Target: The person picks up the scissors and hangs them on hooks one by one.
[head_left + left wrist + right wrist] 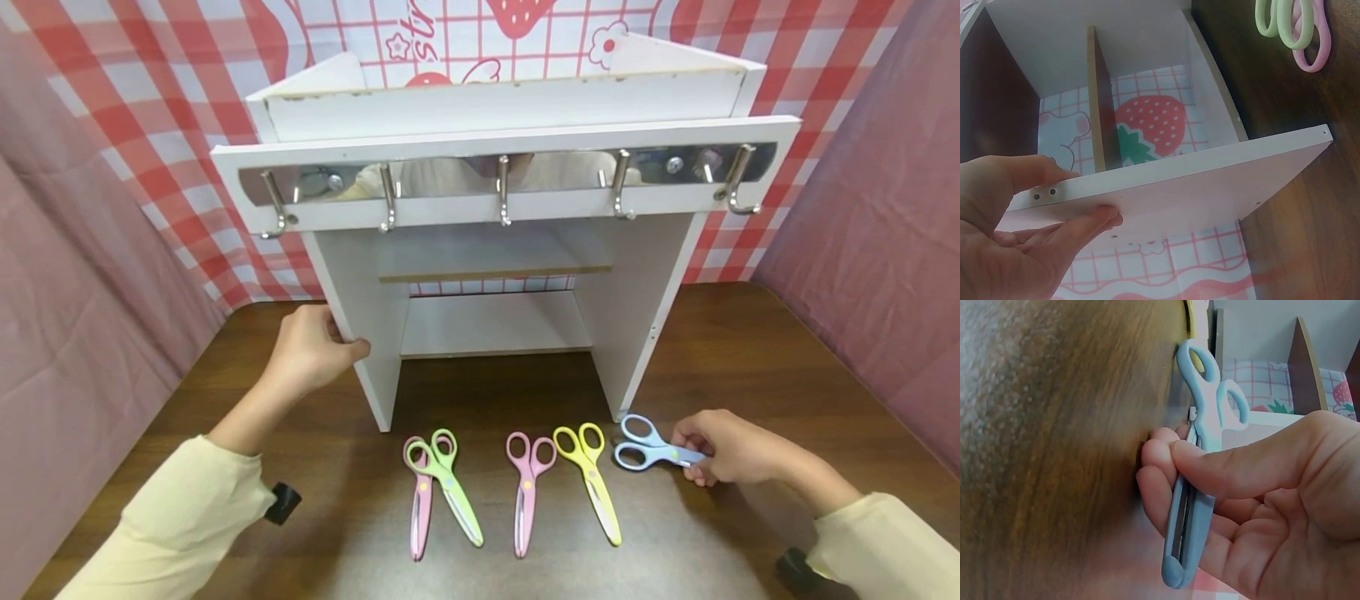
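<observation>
Scissors in blue (660, 450) are at near right, blades (1200, 531) pinched in the right hand (738, 450); my right-wrist view shows their tip (1174, 575), hidden from my head view. The left hand (315, 346) clasps the white rack (367, 308) between thumb and fingers.

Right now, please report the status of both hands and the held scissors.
Left hand grips white side panel. Right hand pinches blue scissors by blade end. Possible obstacle: yellow scissors close beside.
</observation>
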`<state>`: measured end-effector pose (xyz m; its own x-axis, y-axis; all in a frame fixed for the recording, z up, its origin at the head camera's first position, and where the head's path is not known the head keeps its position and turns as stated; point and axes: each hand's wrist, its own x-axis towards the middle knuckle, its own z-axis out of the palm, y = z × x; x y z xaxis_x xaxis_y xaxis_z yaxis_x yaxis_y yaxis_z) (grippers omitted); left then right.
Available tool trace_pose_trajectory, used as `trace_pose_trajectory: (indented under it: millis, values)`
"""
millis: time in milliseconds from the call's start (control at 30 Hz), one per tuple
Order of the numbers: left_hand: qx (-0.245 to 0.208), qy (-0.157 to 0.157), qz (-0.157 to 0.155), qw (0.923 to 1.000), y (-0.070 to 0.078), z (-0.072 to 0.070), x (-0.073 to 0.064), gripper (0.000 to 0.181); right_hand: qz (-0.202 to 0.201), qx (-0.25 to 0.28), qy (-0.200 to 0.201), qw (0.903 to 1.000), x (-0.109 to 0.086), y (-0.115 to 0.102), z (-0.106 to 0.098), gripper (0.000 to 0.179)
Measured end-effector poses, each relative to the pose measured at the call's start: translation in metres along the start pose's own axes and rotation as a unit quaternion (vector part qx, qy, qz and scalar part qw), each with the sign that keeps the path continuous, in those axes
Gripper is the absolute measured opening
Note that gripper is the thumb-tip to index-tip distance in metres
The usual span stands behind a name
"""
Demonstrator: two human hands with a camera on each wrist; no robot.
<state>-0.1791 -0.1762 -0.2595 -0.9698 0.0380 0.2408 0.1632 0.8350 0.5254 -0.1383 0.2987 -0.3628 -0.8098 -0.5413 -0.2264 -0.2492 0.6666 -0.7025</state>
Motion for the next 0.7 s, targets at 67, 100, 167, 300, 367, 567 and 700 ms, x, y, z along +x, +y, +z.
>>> trace_pose_trajectory:
  millis: [67,100,167,300,367,567,700]
  values:
    - [-0.001,-0.001,0.0,1.0,0.0,-0.0002,-0.0004,0.021,0.009,0.024,-0.009,0.9996,0.0002,0.0001,-0.0008,0.026]
    - [-0.002,-0.001,0.0,1.0,0.0001,-0.0002,-0.0005,0.021,0.008,0.029,-0.011,0.9995,0.0004,0.0004,-0.0014,0.026]
    - [-0.002,-0.002,-0.001,1.0,0.0,-0.0002,-0.0007,0.021,0.004,0.036,-0.016,0.9992,0.0008,0.0013,-0.0024,0.026]
    - [0.0,-0.003,-0.004,1.0,-0.0003,-0.0001,-0.001,0.021,-0.001,0.052,-0.022,0.9984,0.0011,0.0029,-0.0047,0.021]
    - [0.001,-0.004,-0.003,1.0,-0.0004,-0.0003,-0.0011,0.021,0.0,0.054,-0.021,0.9983,0.0014,0.0029,-0.0059,0.019]
    - [0.008,-0.009,0.005,0.9999,0.0004,-0.0009,-0.0014,0.021,0.019,0.057,-0.01,0.9982,0.0022,0.0013,-0.0086,0.022]
    - [0.007,-0.01,0.006,0.9999,0.0009,-0.0006,-0.0016,0.02,0.021,0.056,-0.005,0.9982,0.0026,0.0014,-0.0087,0.02]
